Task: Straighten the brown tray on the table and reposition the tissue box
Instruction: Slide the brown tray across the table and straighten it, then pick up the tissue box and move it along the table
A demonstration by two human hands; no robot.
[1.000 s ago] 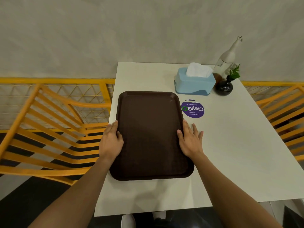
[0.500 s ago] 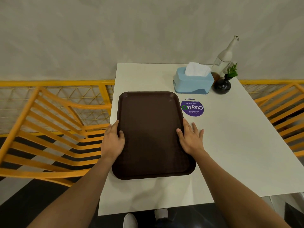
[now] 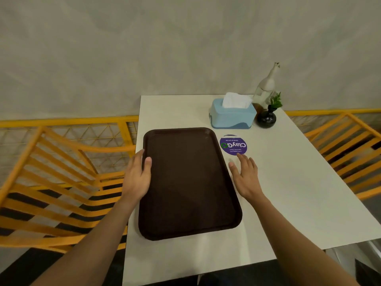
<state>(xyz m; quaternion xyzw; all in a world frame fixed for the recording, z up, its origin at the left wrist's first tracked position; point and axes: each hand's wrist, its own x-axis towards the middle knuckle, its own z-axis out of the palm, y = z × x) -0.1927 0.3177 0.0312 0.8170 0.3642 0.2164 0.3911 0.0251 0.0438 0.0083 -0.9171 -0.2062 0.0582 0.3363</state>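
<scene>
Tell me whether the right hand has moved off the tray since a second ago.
Yes. The right hand slid right, off the brown tray, toward the purple sticker.

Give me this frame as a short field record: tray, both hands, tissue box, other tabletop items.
tray: brown tray flat on the white table, near its left edge, empty
left hand: left hand on tray's left rim, thumb over the rim
right hand: right hand open, fingers spread, beside tray's right rim on the table; contact with tray unclear
tissue box: blue tissue box beyond tray's far right corner, tissue sticking up, untouched
other: purple round sticker, black vase with green sprig, bottle behind
</scene>
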